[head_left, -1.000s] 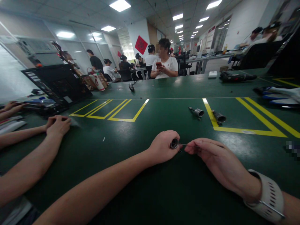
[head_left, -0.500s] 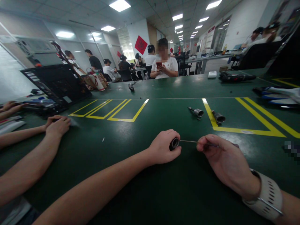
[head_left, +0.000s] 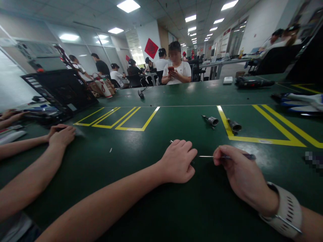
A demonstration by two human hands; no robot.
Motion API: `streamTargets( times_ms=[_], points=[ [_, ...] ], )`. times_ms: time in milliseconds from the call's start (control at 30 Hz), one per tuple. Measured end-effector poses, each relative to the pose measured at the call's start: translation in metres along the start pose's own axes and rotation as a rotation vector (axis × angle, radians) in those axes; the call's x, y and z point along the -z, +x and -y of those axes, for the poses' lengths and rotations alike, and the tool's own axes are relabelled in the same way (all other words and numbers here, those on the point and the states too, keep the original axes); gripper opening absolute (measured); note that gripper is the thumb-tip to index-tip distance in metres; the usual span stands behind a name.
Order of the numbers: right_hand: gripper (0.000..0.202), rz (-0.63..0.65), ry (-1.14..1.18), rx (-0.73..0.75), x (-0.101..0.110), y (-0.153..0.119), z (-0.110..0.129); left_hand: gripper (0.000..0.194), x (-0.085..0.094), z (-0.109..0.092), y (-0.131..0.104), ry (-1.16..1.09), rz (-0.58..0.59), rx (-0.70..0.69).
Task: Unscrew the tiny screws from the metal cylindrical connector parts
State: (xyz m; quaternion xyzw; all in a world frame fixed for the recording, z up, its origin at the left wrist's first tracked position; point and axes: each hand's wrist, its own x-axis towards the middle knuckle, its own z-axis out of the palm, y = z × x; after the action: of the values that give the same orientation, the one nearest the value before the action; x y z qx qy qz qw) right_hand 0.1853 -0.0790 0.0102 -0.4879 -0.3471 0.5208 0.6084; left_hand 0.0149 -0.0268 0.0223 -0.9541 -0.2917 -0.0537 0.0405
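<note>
My left hand [head_left: 178, 162], closed, rests over the table with its back up, around a dark metal cup-shaped part [head_left: 192, 162] that it mostly hides. A small silver end [head_left: 171, 141] pokes out beyond the knuckles. My right hand [head_left: 238, 171] pinches a thin screwdriver [head_left: 249, 156] whose shaft points left. Its tip stops just short of my left fingers, apart from them. Farther off lie two similar metal cup-shaped parts, one with a stem [head_left: 213, 121] and one on the yellow tape [head_left: 234, 125].
The green table [head_left: 141, 188] carries yellow tape outlines. At left, a co-worker's hands [head_left: 62, 134] rest near a black case [head_left: 60, 89]. Another small metal part [head_left: 140, 94], a white box [head_left: 227, 80] and a black tool [head_left: 253, 83] lie farther back. A person [head_left: 176, 69] sits opposite with a phone.
My left hand has turned over the metal part, hiding its round open end and bringing out a silver end behind. The screwdriver has drawn back from it, its handle now showing more.
</note>
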Motion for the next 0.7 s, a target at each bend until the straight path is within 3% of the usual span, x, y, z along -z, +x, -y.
streamTargets(
  times_ms=[367,600,700],
  points=[
    [0.028,0.021,-0.104,0.041,-0.001,-0.001,-0.002,0.017,0.004,-0.003,0.002,0.171,-0.007,-0.144],
    [0.027,0.039,-0.075,0.012,0.002,-0.001,-0.001,0.018,-0.004,0.013,0.001,-0.260,-0.061,0.089],
    [0.026,0.048,-0.065,0.005,0.000,-0.001,0.001,0.020,-0.007,0.020,0.001,-0.412,-0.114,0.107]
  ],
)
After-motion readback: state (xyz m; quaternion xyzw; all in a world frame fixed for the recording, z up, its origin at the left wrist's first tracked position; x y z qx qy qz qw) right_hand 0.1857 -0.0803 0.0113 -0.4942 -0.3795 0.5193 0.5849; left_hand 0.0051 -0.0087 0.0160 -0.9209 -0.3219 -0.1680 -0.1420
